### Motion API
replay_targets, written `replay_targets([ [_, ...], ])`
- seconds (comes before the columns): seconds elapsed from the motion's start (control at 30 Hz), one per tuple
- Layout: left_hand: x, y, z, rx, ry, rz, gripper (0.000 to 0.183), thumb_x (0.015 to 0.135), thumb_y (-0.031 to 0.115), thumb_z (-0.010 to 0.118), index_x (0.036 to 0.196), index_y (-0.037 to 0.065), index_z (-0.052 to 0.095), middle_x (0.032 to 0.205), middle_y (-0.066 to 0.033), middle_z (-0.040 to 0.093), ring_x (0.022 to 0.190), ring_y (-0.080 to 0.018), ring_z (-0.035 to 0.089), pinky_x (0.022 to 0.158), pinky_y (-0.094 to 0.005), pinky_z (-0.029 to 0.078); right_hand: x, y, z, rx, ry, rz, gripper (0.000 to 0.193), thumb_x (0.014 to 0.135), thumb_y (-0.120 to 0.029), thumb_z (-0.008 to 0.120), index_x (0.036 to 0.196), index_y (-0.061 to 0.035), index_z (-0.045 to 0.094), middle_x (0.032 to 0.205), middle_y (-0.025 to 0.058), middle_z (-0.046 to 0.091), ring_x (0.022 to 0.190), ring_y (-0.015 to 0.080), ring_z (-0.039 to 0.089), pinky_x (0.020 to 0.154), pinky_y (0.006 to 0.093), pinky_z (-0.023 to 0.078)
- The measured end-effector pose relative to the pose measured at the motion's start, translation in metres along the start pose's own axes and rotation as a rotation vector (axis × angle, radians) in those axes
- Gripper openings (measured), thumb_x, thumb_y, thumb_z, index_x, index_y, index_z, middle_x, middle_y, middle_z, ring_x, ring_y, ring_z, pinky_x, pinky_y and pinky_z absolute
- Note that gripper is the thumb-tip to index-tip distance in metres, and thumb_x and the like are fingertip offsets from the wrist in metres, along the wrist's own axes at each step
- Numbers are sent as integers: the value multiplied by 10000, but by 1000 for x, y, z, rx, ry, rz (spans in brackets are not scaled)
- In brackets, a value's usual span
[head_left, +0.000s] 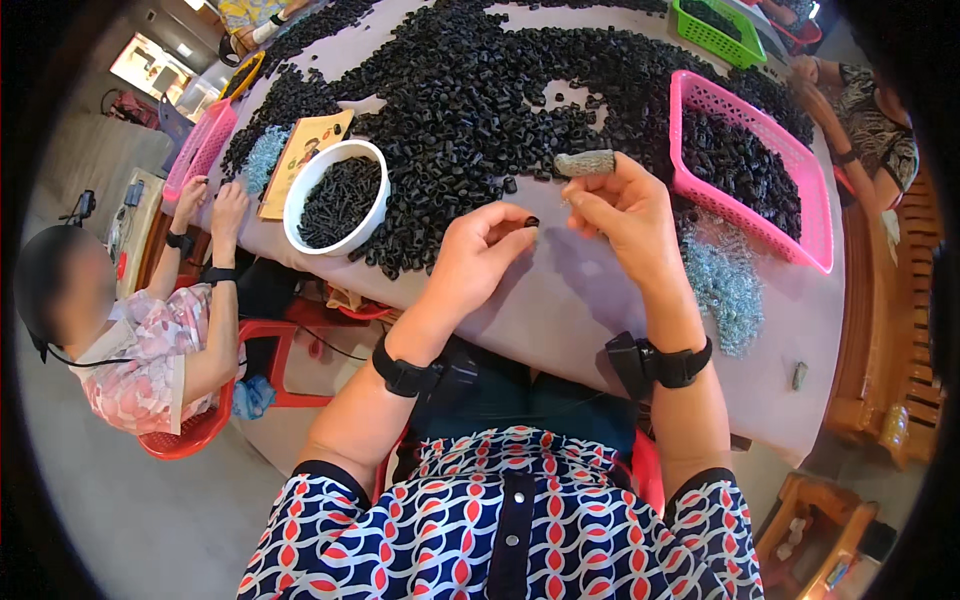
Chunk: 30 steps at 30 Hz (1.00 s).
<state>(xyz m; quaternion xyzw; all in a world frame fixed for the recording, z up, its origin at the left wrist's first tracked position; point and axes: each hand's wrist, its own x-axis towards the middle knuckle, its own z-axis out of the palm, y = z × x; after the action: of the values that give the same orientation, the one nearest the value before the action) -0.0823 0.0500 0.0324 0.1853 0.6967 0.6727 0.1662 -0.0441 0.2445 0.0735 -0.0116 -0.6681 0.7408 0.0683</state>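
My left hand [482, 252] pinches a small black plastic piece [532, 221] between thumb and index finger, just above the table. Facing it, my right hand [628, 215] has a worn grey cover [585, 163] over its index finger. Thumb and fingers there close on a tiny clear piece [565, 202], too small to make out well. A gap separates the two hands. Beyond them spreads a big heap of short black tube-like pieces [450, 120]. Beside my right wrist lies a pile of small clear bluish pieces [725, 285].
A white bowl [292, 215] of thin black parts stands left of my left hand. On the right is a pink basket [825, 215] of black pieces; a green basket [755, 48] sits farther back. Co-workers sit left [150, 340] and right [880, 140]. A booklet [300, 155] lies behind the bowl.
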Motion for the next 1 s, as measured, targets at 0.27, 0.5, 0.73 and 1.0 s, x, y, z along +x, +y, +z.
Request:
replay_targets([
  [0.27,-10,1,8,-276,-43,-127,180,940,92,628,1085,-13,644,928,-55,690,769,-70,615,700,-213,516,-2,13,9,5,-96,7,112,845,-6,652,914,1,563,871,56,653,697,81,618,610,223,487],
  [0.5,-13,-5,2,-253,-75,-153,165,945,99,619,1069,-2,657,906,-59,698,731,-70,609,668,-205,506,-9,22,21,-201,-95,-61,136,846,-8,636,788,8,515,775,65,655,678,80,631,573,255,490],
  [0.73,-12,-8,-5,-343,-71,-240,123,942,92,605,1000,6,671,850,-40,688,647,-66,591,602,-199,501,-14,10,25,-635,-127,-387,61,811,-42,639,808,-6,591,769,162,632,678,319,649,596,370,505],
  [1.0,-11,-11,-3,-332,-25,-192,124,929,114,630,988,16,677,833,-34,687,635,-57,582,597,-188,484,-16,12,23,-789,-145,-502,104,807,-89,638,877,-18,609,815,153,628,749,367,619,628,429,492],
])
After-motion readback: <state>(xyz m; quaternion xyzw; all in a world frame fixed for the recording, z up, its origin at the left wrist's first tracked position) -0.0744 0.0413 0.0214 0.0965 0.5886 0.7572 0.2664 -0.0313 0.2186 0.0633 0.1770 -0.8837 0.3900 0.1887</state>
